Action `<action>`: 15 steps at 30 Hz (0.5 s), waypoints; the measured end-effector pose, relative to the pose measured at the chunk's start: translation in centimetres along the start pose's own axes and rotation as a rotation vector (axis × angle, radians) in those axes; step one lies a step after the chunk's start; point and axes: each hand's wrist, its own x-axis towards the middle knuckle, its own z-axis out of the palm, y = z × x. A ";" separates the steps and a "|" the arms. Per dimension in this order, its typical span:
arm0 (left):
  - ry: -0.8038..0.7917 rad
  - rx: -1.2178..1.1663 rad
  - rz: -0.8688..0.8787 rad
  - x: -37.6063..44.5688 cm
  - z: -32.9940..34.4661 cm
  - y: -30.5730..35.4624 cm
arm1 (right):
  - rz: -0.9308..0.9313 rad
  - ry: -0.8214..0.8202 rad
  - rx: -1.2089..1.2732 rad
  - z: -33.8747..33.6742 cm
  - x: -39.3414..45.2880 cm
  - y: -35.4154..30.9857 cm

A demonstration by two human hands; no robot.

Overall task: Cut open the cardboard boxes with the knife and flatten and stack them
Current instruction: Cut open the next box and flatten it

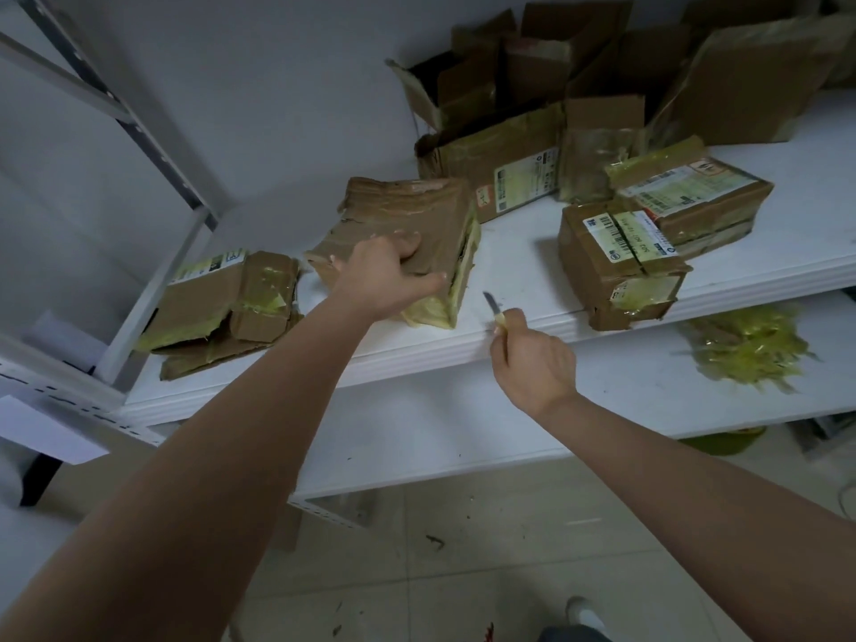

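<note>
A brown taped cardboard box (pixel 417 215) lies tilted on the white upper shelf (pixel 523 266). My left hand (pixel 387 275) grips its near edge, thumb along the side and fingers over the top. My right hand (pixel 532 359) holds a small knife (pixel 493 308) by its pale handle, blade pointing up and left, a short way right of the box and apart from it. A stack of flattened cardboard (pixel 222 308) lies at the shelf's left end.
Two sealed labelled boxes (pixel 616 266) (pixel 690 196) sit to the right on the upper shelf. Several opened boxes (pixel 532 108) crowd the back. A heap of yellowish tape scraps (pixel 750 349) lies on the lower shelf (pixel 463 428). A metal shelf post (pixel 153 289) stands left.
</note>
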 end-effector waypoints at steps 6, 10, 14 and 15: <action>-0.132 -0.041 0.114 -2.2 -3.4 -3.6 | 0.136 0.154 0.448 -1.3 4.0 0.9; 0.004 0.292 0.120 -3.1 -2.5 -3.8 | 0.115 0.177 0.470 -2.3 5.7 -1.2; 0.133 0.419 0.052 -3.4 0.3 -3.1 | -0.049 0.146 0.266 -3.1 6.9 -2.2; 0.164 0.428 0.048 -3.3 0.8 -3.1 | -0.091 0.153 0.244 -3.1 7.1 -2.2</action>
